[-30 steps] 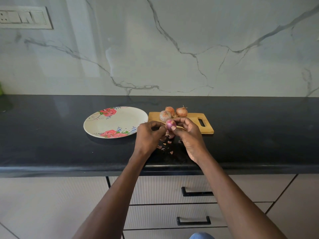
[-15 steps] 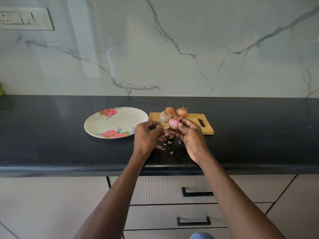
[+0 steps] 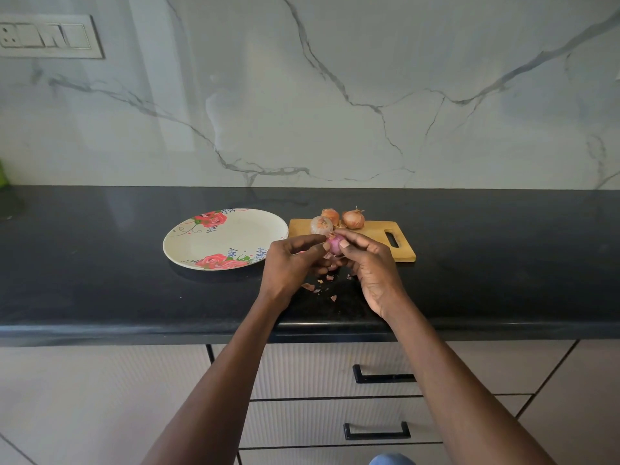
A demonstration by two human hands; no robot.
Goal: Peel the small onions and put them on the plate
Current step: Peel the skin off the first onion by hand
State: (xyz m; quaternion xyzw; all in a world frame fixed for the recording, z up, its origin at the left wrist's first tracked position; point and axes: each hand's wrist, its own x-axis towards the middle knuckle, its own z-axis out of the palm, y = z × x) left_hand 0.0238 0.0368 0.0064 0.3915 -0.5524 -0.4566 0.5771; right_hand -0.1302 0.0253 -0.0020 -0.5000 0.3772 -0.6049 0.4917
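Note:
A small pink, partly peeled onion is held above the black counter between both hands. My right hand grips it with thumb and fingers. My left hand has curled fingers, and its fingertips pinch at the onion's skin on the left side. Three unpeeled brown onions sit together at the back left of a wooden cutting board. A cream plate with red roses lies left of the board with nothing on it.
Bits of onion skin lie scattered on the counter under my hands. A marble wall rises behind, with a switch panel at upper left. Drawers with black handles are below the counter edge.
My left hand came away from the onion half a second ago and is now back at it. The onion sits slightly higher, in front of the board's left end.

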